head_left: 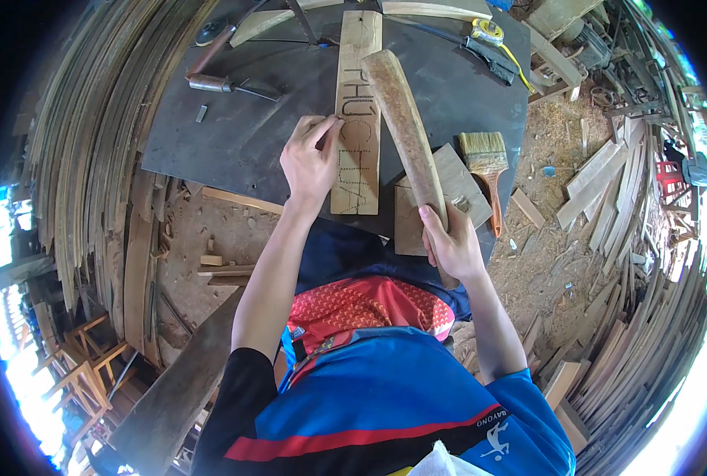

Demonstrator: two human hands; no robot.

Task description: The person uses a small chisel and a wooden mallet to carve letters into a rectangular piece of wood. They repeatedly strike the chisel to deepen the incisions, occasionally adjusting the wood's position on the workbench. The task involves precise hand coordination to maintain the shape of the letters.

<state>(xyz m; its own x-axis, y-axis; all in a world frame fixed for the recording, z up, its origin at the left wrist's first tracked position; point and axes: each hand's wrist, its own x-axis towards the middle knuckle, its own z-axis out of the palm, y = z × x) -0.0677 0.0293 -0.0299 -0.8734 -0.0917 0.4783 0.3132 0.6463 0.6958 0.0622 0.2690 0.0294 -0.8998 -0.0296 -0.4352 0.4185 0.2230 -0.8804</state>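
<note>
A long pale wooden board (360, 44) lies lengthwise before me on the dark table. Dotted letters run down its face. My left hand (307, 157) is at the board's left edge, thumb and fingers pinched close over the letters. Whatever they hold is too small or hidden to name. A thick, slightly curved wooden stick (405, 111) is gripped near its lower end by my right hand (455, 244). Its far end reaches over the board's right edge, beside the upper letters. Flat wood pieces (458, 181) lie partly behind the stick and right hand.
On the dark table (250, 139), a wide paintbrush (484, 155) lies at the right and a yellow tape measure (488, 32) at the far right. A wooden-handled tool (210, 82) is at the far left. Stacked planks (91, 135) flank the left; wood scraps litter the floor (547, 135).
</note>
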